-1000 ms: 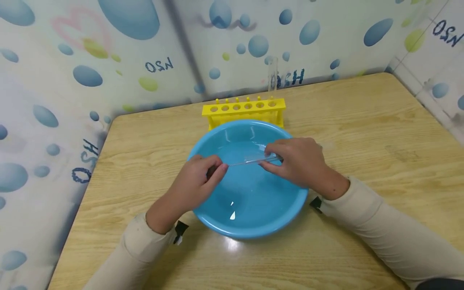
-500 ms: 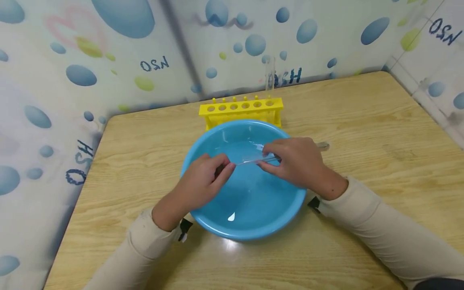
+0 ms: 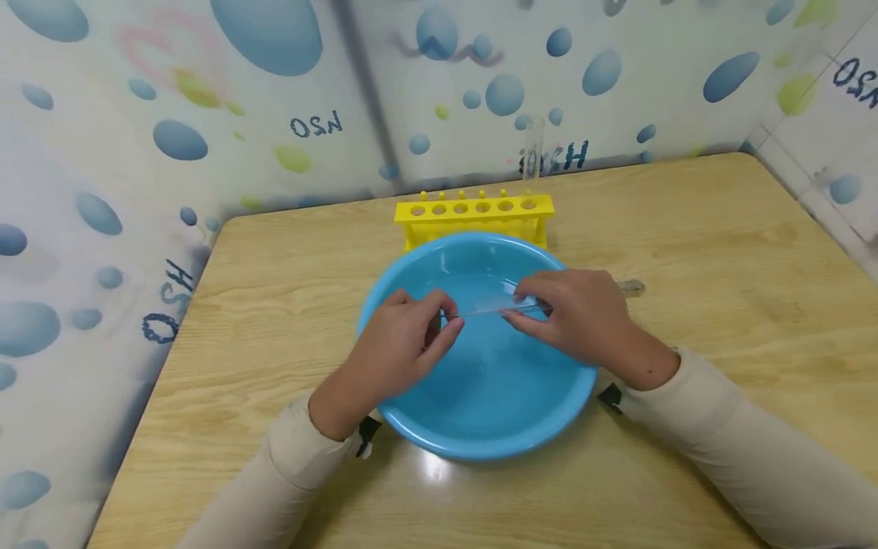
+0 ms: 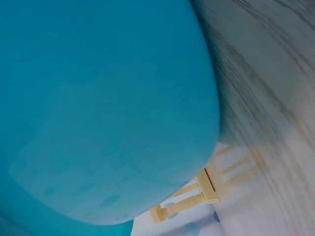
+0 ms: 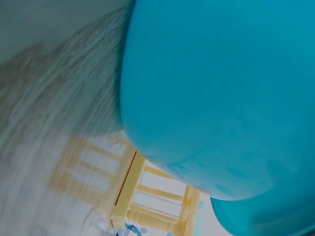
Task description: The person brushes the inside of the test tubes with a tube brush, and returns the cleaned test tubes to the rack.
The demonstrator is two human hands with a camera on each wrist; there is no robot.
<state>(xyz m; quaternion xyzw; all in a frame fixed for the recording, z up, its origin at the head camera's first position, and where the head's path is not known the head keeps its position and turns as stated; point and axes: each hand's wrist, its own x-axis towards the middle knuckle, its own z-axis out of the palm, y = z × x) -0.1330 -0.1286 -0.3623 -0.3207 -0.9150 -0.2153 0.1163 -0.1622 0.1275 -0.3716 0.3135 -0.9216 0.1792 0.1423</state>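
In the head view, my right hand (image 3: 583,316) grips a clear glass test tube (image 3: 523,307) lying nearly level over the blue basin (image 3: 480,450). Its far end pokes out past the hand on the right, and what look like brush bristles (image 3: 632,288) show there. A thin twisted wire, apparently a test tube brush handle (image 3: 478,312), runs from the tube's left end to my left hand (image 3: 394,343). Thumb and fingertips of that hand pinch the wire. Both wrist views show the basin's outer wall (image 4: 147,98) but neither hand.
Behind the basin stands a yellow test tube rack (image 3: 473,212), with another clear test tube (image 3: 533,149) upright in its right-end hole. Everything rests on a wooden table (image 3: 288,290) against a patterned wall (image 3: 370,76). Shallow water appears to lie in the basin.
My left hand has moved right, closer to my right hand, shortening the wire between them. The bristly end now sticks out farther beyond my right hand. The head view has shifted slightly.
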